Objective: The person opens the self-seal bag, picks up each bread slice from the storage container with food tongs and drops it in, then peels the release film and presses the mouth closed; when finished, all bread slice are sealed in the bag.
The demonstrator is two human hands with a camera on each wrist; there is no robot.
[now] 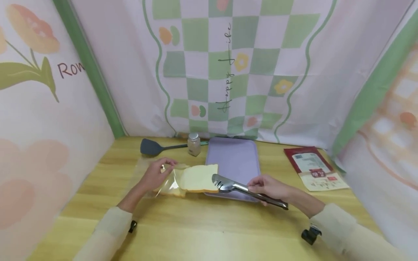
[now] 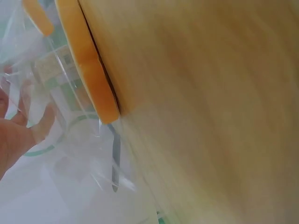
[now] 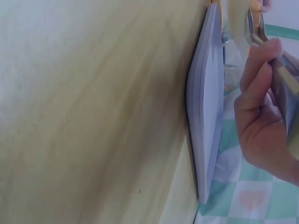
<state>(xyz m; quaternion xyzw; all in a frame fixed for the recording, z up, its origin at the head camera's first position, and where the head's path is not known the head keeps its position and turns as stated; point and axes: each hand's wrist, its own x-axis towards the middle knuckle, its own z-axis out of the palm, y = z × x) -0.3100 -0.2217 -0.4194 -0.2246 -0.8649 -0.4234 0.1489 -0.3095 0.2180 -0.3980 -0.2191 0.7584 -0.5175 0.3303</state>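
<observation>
My left hand (image 1: 158, 175) holds the clear plastic bag (image 1: 172, 184) by its upper edge, thumb and fingers curved at the film. A slice of white bread (image 1: 199, 177) with a brown crust reaches out of the bag's mouth toward the right. My right hand (image 1: 269, 188) grips metal tongs (image 1: 241, 188) around the middle. The tong tips are at the right edge of the slice, over the left part of a lavender tray (image 1: 233, 154). In the left wrist view, orange-brown crust (image 2: 88, 65) shows beside the film, close over the table.
Behind the bag lie a dark spatula (image 1: 151, 147) and a small glass jar (image 1: 194, 144) with a metal lid. A red and cream packet (image 1: 315, 168) lies at the right on the wooden table (image 1: 209, 232). Patterned curtains (image 1: 222, 72) stand along the back and sides.
</observation>
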